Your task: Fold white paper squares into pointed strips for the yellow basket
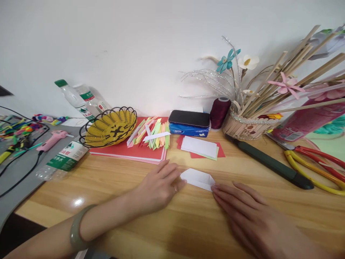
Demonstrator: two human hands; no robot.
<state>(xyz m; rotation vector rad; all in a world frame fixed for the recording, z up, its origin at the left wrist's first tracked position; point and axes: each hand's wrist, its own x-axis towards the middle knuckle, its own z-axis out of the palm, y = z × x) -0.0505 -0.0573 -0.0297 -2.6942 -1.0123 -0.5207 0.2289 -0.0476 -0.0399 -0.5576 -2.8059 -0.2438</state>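
A wooden bench (pixel 151 233) carries everything. Far left sits a yellow basket (pixel 114 126). The right hand (pixel 250 210) has its fingers together; the left hand (pixel 159 185) has its fingers bent. Far of them lie paper cards (pixel 199 145). Between the hands, a folded white paper (pixel 198 179) touches both; whether the fingers clamp it, I cannot tell.

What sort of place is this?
Likely a handicraft workspace, at home or in a small studio; can't tell which. Signs: folded white paper on the wooden table, a pile of colored folded paper strips, and what looks like a pink glue gun.
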